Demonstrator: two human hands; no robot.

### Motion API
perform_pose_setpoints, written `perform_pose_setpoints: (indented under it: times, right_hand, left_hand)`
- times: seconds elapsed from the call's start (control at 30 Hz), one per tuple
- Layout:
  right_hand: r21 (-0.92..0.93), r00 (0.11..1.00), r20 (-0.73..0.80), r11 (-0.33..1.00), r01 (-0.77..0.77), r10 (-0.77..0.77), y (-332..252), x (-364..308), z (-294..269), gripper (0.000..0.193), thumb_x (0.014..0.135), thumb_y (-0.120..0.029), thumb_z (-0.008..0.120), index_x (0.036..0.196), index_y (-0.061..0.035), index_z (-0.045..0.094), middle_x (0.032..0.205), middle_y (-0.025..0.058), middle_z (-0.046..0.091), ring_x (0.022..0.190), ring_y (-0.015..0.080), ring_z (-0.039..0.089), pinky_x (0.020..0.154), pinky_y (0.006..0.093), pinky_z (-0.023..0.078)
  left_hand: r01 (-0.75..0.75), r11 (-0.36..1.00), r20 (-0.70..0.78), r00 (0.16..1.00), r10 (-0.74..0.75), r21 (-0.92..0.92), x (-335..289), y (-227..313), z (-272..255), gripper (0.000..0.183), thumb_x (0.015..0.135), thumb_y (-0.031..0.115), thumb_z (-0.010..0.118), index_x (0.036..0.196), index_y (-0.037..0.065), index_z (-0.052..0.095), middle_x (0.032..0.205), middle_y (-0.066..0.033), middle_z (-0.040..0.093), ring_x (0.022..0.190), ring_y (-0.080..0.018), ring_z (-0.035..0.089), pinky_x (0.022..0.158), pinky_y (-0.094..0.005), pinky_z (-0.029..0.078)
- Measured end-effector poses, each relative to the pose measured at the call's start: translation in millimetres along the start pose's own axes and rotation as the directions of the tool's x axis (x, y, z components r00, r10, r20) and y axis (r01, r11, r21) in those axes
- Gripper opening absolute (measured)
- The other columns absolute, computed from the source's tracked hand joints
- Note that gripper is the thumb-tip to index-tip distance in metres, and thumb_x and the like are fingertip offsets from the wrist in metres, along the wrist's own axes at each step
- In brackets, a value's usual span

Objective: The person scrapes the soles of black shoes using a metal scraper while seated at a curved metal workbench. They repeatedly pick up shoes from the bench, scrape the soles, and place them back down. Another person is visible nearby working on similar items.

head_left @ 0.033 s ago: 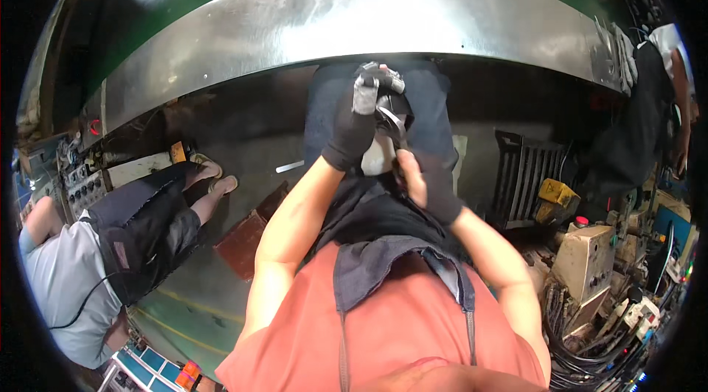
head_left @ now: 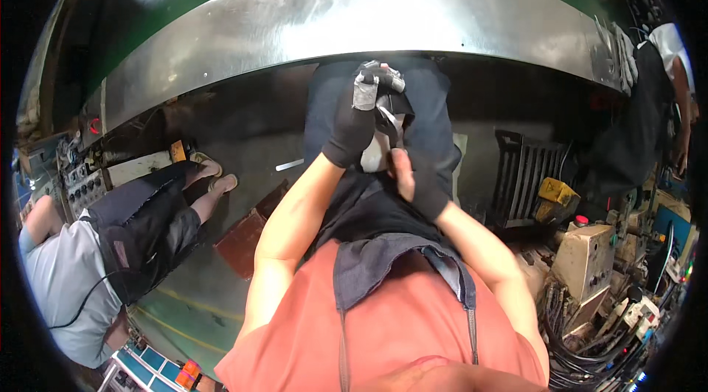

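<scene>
My left hand (head_left: 363, 108), in a black glove with grey tape round its fingers, is closed on a dark, curved piece (head_left: 399, 103) held above my lap. A narrow, shiny strip (head_left: 390, 119) lies against this piece; I cannot tell whether it is a blade or part of the piece. Just below and to the right, my right hand (head_left: 420, 182), also in a black glove with bare thumb, is closed. Its fingers are mostly hidden, so what it grips cannot be made out. Between my wrists a pale patch (head_left: 375, 156) shows above the dark apron (head_left: 346, 207).
A wide metal ledge (head_left: 332, 19) crosses ahead of me. On the right stand a slatted dark chair (head_left: 527, 171), a yellow part (head_left: 554, 193) and a machine box with a red button (head_left: 582, 259). At left another person (head_left: 81, 259) sits; a brown box (head_left: 247, 244) is nearby.
My right hand and forearm have shifted slightly to the left. The left hand stays almost in place, still holding the dark piece.
</scene>
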State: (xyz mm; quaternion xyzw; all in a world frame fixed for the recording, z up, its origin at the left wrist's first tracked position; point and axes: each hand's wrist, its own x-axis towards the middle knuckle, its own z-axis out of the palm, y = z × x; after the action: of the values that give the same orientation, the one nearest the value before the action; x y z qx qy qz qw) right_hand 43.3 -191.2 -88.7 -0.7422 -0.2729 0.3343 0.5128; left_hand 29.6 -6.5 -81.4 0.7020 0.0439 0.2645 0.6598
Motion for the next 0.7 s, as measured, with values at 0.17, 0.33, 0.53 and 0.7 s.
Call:
perform_pose_setpoints:
  times: [0.17,0.33,0.53,0.7]
  right_hand:
    - [-0.138,0.969,0.081,0.961,0.241,-0.231,3,-21,20,0.024,0.094,-0.023,0.053,0.103,-0.0017,0.060,0.078,0.0155,0.062,0.073,0.0325,0.061,0.066,0.0395,0.047]
    - [-0.122,0.830,0.533,0.956,0.268,-0.165,16,-73,-22,0.037,0.084,-0.023,0.060,0.117,-0.0071,0.061,0.112,0.0181,0.060,0.101,0.0344,0.061,0.087,0.0402,0.048]
    - [-0.023,0.653,0.650,0.849,0.528,-0.388,32,-78,-39,0.039,0.085,-0.030,0.060,0.116,-0.0071,0.062,0.118,0.0184,0.059,0.103,0.0342,0.060,0.088,0.0397,0.049]
    - [-0.007,0.622,0.585,0.764,0.646,-0.520,18,-62,-34,0.040,0.087,-0.036,0.059,0.114,-0.0065,0.062,0.116,0.0178,0.060,0.100,0.0339,0.061,0.085,0.0396,0.050]
  left_hand:
    - [0.087,0.969,0.075,0.995,-0.072,-0.232,-29,28,-18,0.053,0.097,0.048,0.038,0.112,0.002,0.060,0.115,-0.0131,0.062,0.124,-0.0277,0.048,0.112,-0.0433,0.025]
    - [0.281,0.935,-0.111,0.944,-0.309,-0.215,-103,81,11,0.085,0.091,0.067,0.035,0.139,-0.003,0.035,0.145,-0.0207,0.037,0.143,-0.0317,0.021,0.116,-0.0441,0.012]
    - [0.382,0.882,-0.112,0.899,-0.424,-0.277,-137,79,25,0.087,0.091,0.068,0.032,0.138,-0.005,0.036,0.144,-0.0220,0.038,0.143,-0.0339,0.020,0.115,-0.0447,0.012]
    - [0.305,0.886,-0.140,0.918,-0.372,-0.350,-147,28,20,0.075,0.095,0.059,0.034,0.136,-0.003,0.040,0.142,-0.0181,0.040,0.141,-0.0308,0.023,0.115,-0.0435,0.015]
